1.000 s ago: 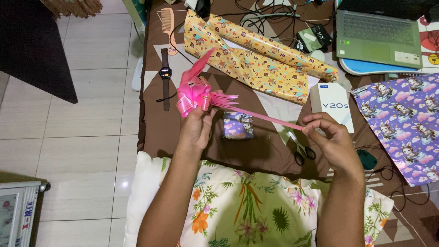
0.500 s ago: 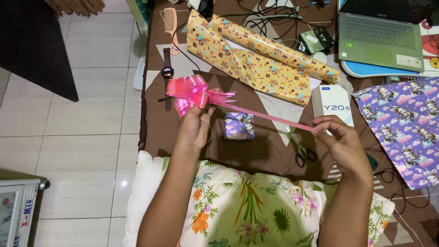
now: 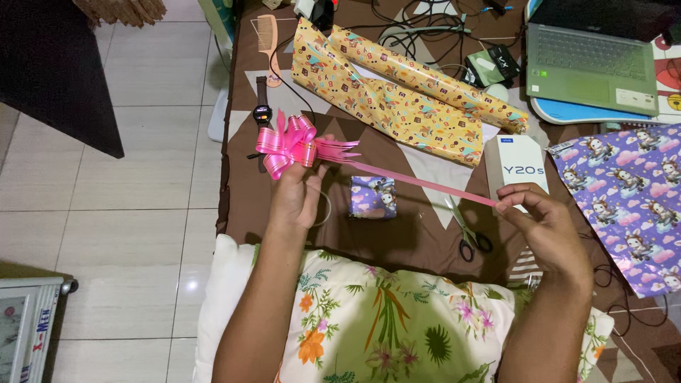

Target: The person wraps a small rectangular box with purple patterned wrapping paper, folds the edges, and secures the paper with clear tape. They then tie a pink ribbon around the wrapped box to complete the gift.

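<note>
Ribbon bow [image 3: 287, 144], pink, light and crushable, is pinched at its gathered centre by left hand [image 3: 298, 195]; right hand [image 3: 543, 223] nips the taut tail [image 3: 425, 183] above the small wrapped box [image 3: 373, 196].

We see one pink bow [image 3: 287, 144] and one pair of scissors [image 3: 466, 230]. We count one laptop [image 3: 592, 57], one comb [image 3: 267, 39] and one watch [image 3: 262, 113].

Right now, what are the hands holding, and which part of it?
A pink ribbon bow. The left hand holds it just under the loops, and the right hand pinches the end of its long tail.
</note>
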